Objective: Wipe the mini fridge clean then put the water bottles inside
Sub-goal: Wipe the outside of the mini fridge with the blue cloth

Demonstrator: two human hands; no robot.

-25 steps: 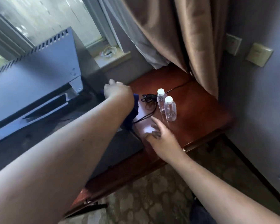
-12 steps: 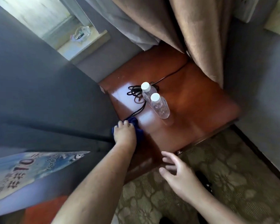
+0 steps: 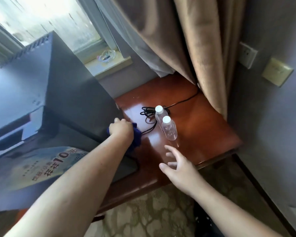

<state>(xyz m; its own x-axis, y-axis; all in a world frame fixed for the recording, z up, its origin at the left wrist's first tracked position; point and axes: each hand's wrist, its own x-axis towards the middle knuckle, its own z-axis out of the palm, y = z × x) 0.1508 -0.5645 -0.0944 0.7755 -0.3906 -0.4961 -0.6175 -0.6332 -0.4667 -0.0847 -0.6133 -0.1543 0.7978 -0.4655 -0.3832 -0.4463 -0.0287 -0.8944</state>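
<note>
Where mini fridge [image 3: 67, 86] meets tabletop [image 3: 203, 127]: left grip [image 3: 120, 128] clamped on blue cloth [image 3: 137, 137].
Right grip [image 3: 178, 166]: fingers spread apart, empty, near water bottles [image 3: 169, 129].

Glossy wooden table [image 3: 203, 127], clear-plastic bottles [image 3: 169, 130]

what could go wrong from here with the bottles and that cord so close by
1. The open right hand hovers just short of the two water bottles, which stand upright and close together; a clumsy reach could topple both.
2. The black cord lies coiled beside them and runs up to the blue cloth that the left hand holds against the mini fridge; a wipe might snag it and pull the bottles over.
</note>
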